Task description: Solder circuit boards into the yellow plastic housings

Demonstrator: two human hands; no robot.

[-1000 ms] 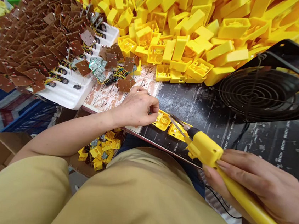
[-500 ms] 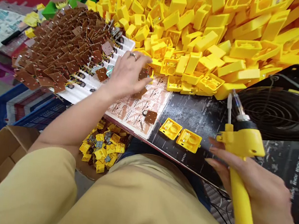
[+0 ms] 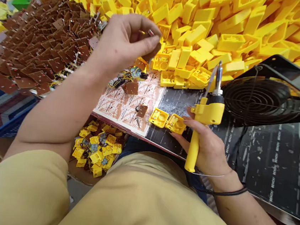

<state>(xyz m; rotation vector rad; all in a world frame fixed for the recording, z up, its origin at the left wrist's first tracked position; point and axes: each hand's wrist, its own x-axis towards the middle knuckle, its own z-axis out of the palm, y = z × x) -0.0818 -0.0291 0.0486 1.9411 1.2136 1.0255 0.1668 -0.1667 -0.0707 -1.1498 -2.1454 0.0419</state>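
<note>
My left hand (image 3: 119,46) is raised above the bench, thumb and fingers pinched on a small brown circuit board (image 3: 153,52), mostly hidden by the fingers. In my right hand (image 3: 207,147) is a yellow soldering gun (image 3: 208,111), its metal tip pointing up and away. Two open yellow plastic cases lie side by side on the bench: the left case (image 3: 158,117), and the right case (image 3: 176,124) at my right fingertips. To their left rests a loose brown board (image 3: 142,111) beside a small black round part. Another brown board (image 3: 131,88) lies below my left hand, near wired parts.
A large heap of yellow cases (image 3: 201,35) fills the back. Brown circuit boards (image 3: 45,40) are piled at the left. A black fan (image 3: 264,96) stands on the right. Below the bench edge, a box holds yellow cases with parts (image 3: 97,150).
My left hand has lifted off the bench with a circuit board pinched in it. My right hand has moved left with the soldering gun, closer to the two cases. The view has shifted slightly.
</note>
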